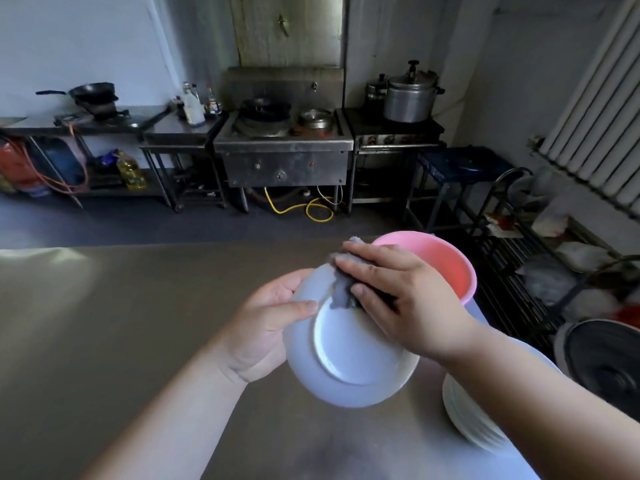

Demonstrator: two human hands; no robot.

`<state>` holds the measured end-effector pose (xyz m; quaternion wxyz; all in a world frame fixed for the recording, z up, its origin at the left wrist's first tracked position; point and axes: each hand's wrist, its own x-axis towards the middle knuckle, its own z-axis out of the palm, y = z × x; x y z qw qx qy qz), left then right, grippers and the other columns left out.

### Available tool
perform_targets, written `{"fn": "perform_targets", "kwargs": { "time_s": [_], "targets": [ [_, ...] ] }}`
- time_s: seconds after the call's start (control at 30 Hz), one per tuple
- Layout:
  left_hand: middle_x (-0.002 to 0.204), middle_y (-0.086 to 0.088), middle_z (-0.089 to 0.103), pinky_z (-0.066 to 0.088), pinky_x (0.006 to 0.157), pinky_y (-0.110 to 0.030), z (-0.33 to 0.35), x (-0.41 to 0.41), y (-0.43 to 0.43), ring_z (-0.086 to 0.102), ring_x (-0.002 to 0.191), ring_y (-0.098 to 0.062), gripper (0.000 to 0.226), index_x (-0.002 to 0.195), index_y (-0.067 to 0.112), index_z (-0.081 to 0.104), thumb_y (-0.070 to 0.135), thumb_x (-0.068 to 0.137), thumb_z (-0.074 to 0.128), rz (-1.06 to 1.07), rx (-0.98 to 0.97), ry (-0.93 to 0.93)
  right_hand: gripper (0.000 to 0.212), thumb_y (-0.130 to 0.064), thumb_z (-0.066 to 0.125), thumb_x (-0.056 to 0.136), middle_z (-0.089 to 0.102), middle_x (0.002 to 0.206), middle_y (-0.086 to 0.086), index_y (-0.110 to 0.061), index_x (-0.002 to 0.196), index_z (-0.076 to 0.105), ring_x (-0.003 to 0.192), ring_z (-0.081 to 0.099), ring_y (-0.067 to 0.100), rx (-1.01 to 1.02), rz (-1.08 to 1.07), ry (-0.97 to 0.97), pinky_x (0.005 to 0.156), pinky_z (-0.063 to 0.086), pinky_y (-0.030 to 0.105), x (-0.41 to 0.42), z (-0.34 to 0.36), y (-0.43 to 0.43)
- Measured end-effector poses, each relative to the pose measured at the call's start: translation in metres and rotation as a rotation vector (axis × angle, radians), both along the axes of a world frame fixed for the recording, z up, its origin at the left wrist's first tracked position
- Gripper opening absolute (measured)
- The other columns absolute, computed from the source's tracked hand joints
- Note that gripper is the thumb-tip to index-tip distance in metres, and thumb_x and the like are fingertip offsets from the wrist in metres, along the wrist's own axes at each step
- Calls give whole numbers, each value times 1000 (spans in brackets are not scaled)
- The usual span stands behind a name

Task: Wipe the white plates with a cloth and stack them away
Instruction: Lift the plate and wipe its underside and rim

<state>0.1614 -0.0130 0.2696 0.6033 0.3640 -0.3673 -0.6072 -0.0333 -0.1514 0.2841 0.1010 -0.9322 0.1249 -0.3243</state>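
A white plate (349,358) is held up over the steel table, its underside with the foot ring facing me. My left hand (266,323) grips its left rim, thumb across the near face. My right hand (398,296) presses a grey cloth (341,291) flat against the plate's upper rim, fingers spread over the cloth. A stack of white plates (467,417) stands on the table at the lower right, partly hidden by my right forearm.
A pink plastic basin (446,265) sits behind my right hand near the table's (121,323) far edge. A black fan (609,365) and a wire rack (519,244) stand to the right. Stoves, pots and a wok line the far wall.
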Motion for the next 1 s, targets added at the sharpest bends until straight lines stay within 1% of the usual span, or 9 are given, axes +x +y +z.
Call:
{"fn": "perform_targets", "kwargs": {
  "time_s": [0.07,0.17,0.3,0.4,0.53,0.63,0.73,0.9,1.0],
  "targets": [
    [143,-39,53,43,111,-60,4,0,-1,55,129,-51,55,147,-5,48,2,93,53,99,-51,60,41,-25,57,105,51,158,-2,-20,145,63,138,53,21,99,-134,-127,114,41,35,-3,-7,8],
    [142,-28,60,55,103,-53,0,-12,3,60,128,-44,56,145,2,51,1,89,55,222,-77,186,49,-17,56,105,39,165,-8,-25,154,52,151,36,10,403,-316,-343,122,30,26,-10,-39,44],
    [138,-22,64,61,88,-46,-5,-23,10,67,119,-37,57,139,8,55,-1,84,58,176,52,217,43,-8,65,100,56,144,-20,-28,138,68,135,49,-8,573,-356,-374,110,39,15,-16,-36,36],
    [138,-20,65,61,86,-41,2,-14,12,69,114,-32,49,141,7,58,15,92,62,125,146,130,36,-5,68,95,65,129,-23,-28,120,79,123,57,-10,561,-205,-208,100,39,6,-19,-4,11],
    [138,-23,64,56,87,-44,1,-18,15,66,114,-35,49,140,7,59,18,92,64,130,181,43,37,-7,67,95,66,133,-10,-25,126,77,123,61,-1,379,-15,-55,104,44,14,-28,11,1],
    [136,-30,63,56,88,-46,-5,-30,18,66,114,-39,49,137,1,58,16,91,64,207,152,0,45,-22,60,98,55,150,-6,-26,143,65,134,54,10,312,-116,-86,113,42,27,-42,-24,18],
    [133,-26,66,61,89,-41,-12,-42,23,68,114,-36,52,138,0,56,16,89,65,287,131,51,53,-22,56,101,41,163,-8,-24,154,53,148,42,15,415,-287,-235,120,39,41,-57,-66,53],
    [138,-28,63,59,93,-45,-16,-62,21,67,118,-35,50,139,1,52,14,91,62,306,118,102,47,-25,62,100,51,156,-10,-26,147,61,141,49,5,356,-212,-160,115,44,34,-59,-37,15],
    [139,-23,64,60,94,-43,-8,-71,15,66,121,-31,49,139,5,53,12,91,58,369,31,162,47,-24,65,102,49,158,-8,-29,148,60,144,46,5,327,-229,-193,118,37,23,-55,-21,6]
  ]
}}
